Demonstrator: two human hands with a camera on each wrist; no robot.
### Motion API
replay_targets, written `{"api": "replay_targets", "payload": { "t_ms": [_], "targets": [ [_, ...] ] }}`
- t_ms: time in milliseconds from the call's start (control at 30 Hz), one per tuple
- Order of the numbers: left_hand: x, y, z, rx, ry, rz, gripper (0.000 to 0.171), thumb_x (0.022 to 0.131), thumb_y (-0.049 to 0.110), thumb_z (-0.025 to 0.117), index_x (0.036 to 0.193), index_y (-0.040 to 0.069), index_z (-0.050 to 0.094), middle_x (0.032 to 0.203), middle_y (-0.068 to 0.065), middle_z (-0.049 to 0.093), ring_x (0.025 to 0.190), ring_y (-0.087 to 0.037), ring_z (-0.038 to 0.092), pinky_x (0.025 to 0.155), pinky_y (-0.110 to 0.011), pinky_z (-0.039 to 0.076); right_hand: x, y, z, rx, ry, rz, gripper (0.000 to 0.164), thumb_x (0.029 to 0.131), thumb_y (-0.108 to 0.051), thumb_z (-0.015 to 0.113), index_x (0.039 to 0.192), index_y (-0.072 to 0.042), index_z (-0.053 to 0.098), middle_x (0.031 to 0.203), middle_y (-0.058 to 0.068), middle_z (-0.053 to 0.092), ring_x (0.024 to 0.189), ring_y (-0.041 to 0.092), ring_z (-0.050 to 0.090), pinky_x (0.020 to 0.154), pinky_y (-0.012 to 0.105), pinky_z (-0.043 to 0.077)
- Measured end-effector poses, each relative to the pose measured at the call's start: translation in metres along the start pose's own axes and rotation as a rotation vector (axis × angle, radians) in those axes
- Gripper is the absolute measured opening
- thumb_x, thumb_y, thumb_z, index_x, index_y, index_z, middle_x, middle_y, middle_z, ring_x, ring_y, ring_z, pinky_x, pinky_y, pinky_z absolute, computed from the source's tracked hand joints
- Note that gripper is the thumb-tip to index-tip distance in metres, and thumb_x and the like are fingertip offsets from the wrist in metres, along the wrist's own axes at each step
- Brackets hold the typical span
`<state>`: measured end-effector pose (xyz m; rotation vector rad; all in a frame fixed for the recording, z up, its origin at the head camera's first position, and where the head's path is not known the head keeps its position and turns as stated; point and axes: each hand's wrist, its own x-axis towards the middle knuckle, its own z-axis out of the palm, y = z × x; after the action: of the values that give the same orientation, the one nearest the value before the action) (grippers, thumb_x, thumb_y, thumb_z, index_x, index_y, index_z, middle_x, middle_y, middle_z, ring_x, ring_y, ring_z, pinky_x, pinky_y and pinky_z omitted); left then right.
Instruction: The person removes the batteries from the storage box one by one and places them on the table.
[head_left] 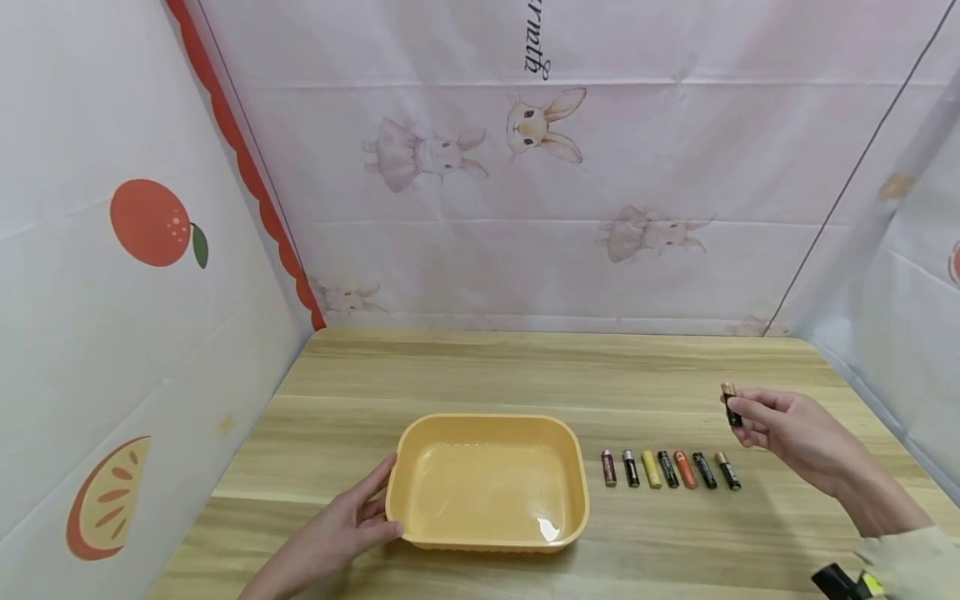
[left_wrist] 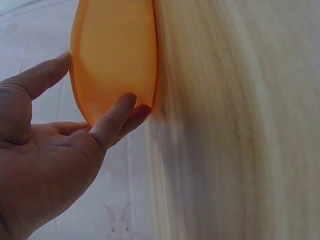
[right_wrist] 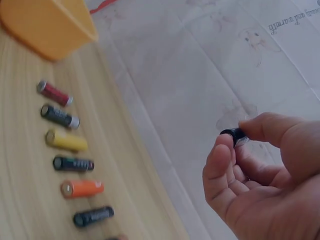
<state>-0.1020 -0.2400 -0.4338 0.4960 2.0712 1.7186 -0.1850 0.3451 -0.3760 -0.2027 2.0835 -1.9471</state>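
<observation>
A yellow plastic basin (head_left: 487,419) stands on the wooden table. My left hand (head_left: 337,525) touches its left end, with fingertips and thumb against the rim and outer wall; in the left wrist view the fingers (left_wrist: 114,120) lie fairly straight along the orange-lit wall. To the right, my right hand (head_left: 787,429) pinches a black battery with a copper-coloured end (head_left: 727,390) between thumb and fingers, held up above the table. Below and left of that hand lies a row of several batteries, among them a yellow battery (head_left: 651,469) and an orange battery (head_left: 685,469).
The wooden table (head_left: 525,367) meets a printed cloth wall (head_left: 450,275) at the back. White cloth walls close off the left and right sides. A black and yellow object (head_left: 843,581) shows beside the right sleeve (head_left: 915,562).
</observation>
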Motion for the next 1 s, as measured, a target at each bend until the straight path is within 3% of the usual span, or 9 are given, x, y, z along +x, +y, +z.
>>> {"api": "replay_targets", "payload": {
  "t_ms": [133, 267, 567, 1000],
  "targets": [
    [0.0, 0.0, 0.001, -0.003, -0.005, 0.003, 0.093, 0.102, 0.011, 0.067, 0.164, -0.002, -0.001, 0.166, -0.033, -0.003, 0.14, -0.053, 0.037, 0.1, -0.026, 0.052, -0.005, 0.008, -0.005, -0.224, 0.081, 0.062, 0.021, 0.11, -0.018, 0.054, 0.109, 0.0, 0.066, 0.079, 0.0, 0.057, 0.076, 0.015, 0.061, 0.069, 0.028, 0.056],
    [-0.001, 0.0, 0.001, -0.005, -0.004, 0.001, 0.093, 0.102, 0.011, 0.067, 0.164, -0.001, -0.001, 0.166, -0.033, -0.004, 0.14, -0.052, 0.037, 0.101, -0.025, 0.052, -0.008, 0.017, -0.011, -0.352, 0.123, 0.139, 0.03, 0.109, -0.025, 0.056, 0.115, 0.004, 0.062, 0.079, 0.0, 0.056, 0.077, 0.014, 0.06, 0.071, 0.03, 0.057],
    [-0.001, -0.002, 0.001, -0.022, -0.01, 0.029, 0.091, 0.103, 0.009, 0.065, 0.163, -0.002, -0.002, 0.165, -0.036, -0.004, 0.139, -0.053, 0.039, 0.1, -0.026, 0.052, -0.014, 0.038, -0.022, -0.462, 0.149, 0.218, 0.039, 0.108, -0.029, 0.058, 0.116, 0.008, 0.064, 0.076, 0.002, 0.059, 0.075, 0.013, 0.06, 0.071, 0.031, 0.059],
    [0.0, -0.001, 0.001, -0.032, -0.001, 0.008, 0.092, 0.102, 0.009, 0.066, 0.163, -0.003, -0.002, 0.164, -0.036, -0.003, 0.14, -0.053, 0.039, 0.1, -0.028, 0.053, -0.018, 0.065, -0.022, -0.53, 0.193, 0.218, 0.029, 0.105, -0.018, 0.062, 0.106, 0.01, 0.07, 0.074, 0.001, 0.062, 0.065, 0.007, 0.057, 0.059, 0.025, 0.056]
  ]
}}
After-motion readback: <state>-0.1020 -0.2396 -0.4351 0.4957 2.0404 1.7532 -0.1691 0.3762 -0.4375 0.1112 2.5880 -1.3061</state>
